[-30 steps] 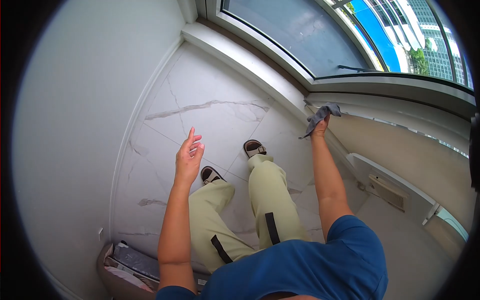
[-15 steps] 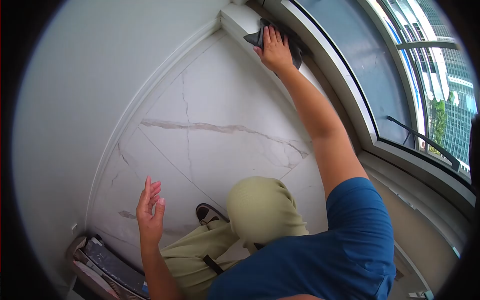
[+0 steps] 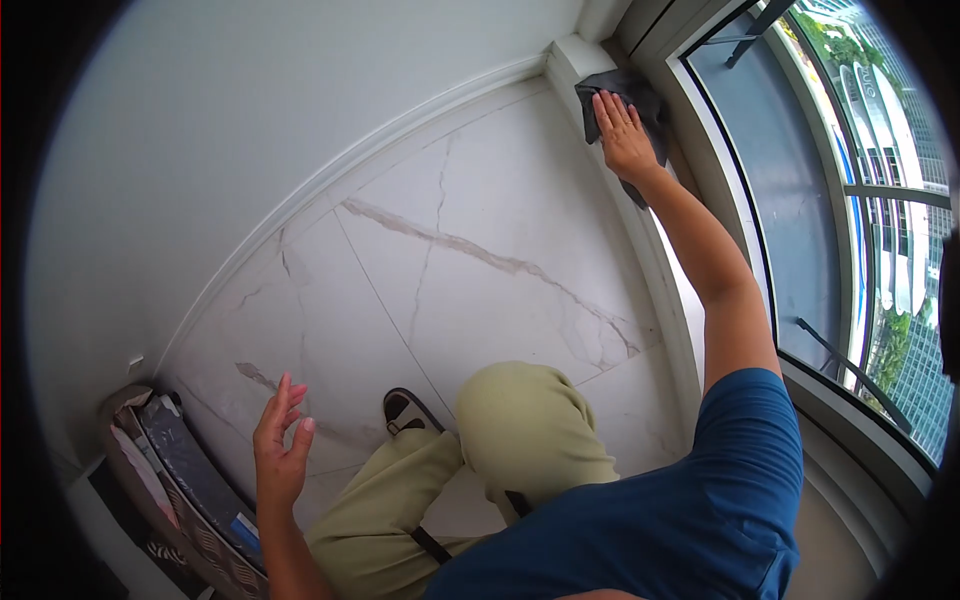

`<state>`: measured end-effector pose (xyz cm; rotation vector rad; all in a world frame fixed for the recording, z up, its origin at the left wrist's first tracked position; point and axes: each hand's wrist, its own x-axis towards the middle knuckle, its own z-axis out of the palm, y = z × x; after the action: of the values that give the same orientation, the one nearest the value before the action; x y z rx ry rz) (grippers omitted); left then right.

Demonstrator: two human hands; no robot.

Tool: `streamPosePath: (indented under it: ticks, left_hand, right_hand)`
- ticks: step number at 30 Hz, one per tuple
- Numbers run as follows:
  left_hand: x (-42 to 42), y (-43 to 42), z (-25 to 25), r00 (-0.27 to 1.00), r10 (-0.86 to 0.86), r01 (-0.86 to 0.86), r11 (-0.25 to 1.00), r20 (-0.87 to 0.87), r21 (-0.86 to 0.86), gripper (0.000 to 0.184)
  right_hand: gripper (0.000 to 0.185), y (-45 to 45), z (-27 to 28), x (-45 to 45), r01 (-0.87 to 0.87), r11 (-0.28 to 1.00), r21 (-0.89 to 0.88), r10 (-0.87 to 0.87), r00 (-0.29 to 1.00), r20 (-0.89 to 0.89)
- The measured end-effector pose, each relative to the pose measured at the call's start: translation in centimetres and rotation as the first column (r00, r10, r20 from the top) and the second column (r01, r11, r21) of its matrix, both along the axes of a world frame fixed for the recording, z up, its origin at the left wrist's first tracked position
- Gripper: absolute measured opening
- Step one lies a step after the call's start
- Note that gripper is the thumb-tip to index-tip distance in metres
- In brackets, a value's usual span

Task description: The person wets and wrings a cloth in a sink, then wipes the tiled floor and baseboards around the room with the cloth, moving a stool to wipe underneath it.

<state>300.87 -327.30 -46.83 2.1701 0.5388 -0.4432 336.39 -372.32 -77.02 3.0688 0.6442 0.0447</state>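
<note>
Cloth of dark-grey fabric (image 3: pixel 647 97) may slip off white ledge (image 3: pixel 668 272) if flat-pressing right hand (image 3: pixel 625 140) skews; left hand (image 3: pixel 280 446) empty, unclenched.

Open floor (image 3: pixel 480 310) lies ahead of the raised knee (image 3: pixel 530 420), bounded by wall (image 3: pixel 250 130) and ledge (image 3: pixel 672 295).
</note>
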Motion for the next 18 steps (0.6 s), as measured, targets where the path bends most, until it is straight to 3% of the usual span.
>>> streamPosePath:
  ticks: [4,6,7,9,12,14,16,18]
  left_hand:
    - [-2.2,2.8,-0.6,0.994,0.107,-0.106,0.993,-0.028,0.045,0.058]
    - [-3.6,3.2,-1.1,0.988,0.149,-0.146,0.987,-0.04,0.064,0.058]
    - [-4.5,3.2,-1.1,0.985,0.164,-0.161,0.984,-0.05,0.074,0.058]
    - [-7.1,3.7,-0.5,0.976,0.199,-0.193,0.979,-0.088,0.069,0.058]
    - [-9.6,5.3,0.4,0.961,0.267,-0.262,0.963,-0.079,0.061,0.057]
    - [-10.0,6.1,0.3,0.947,0.311,-0.306,0.95,-0.08,0.065,0.057]
    - [-10.3,7.3,0.0,0.906,0.423,-0.423,0.905,0.001,0.048,0.057]
    - [-9.6,7.7,-0.3,0.896,0.444,-0.444,0.896,0.014,0.022,0.057]
  right_hand:
    - [0.064,4.7,0.2,6.9,0.087,0.991,-0.101,-0.082,0.995,0.05]
    - [0.063,7.5,0.3,9.7,0.212,0.975,-0.065,-0.209,0.976,0.057]
    - [0.063,7.7,-0.7,9.9,0.189,0.98,-0.063,-0.187,0.981,0.042]
    - [0.06,5.7,-1.6,9.5,0.083,0.995,0.053,-0.091,0.98,0.177]
    - [0.057,4.7,0.1,1.0,0.025,0.903,0.429,-0.024,1.0,-0.007]
    - [0.061,4.5,1.3,-7.5,0.045,0.868,0.494,0.005,0.995,-0.099]
    - [0.066,4.6,0.1,-13.9,0.088,0.928,0.363,0.008,0.967,-0.254]
    - [0.068,3.3,-6.1,-15.6,0.057,0.995,0.086,-0.039,0.979,-0.199]
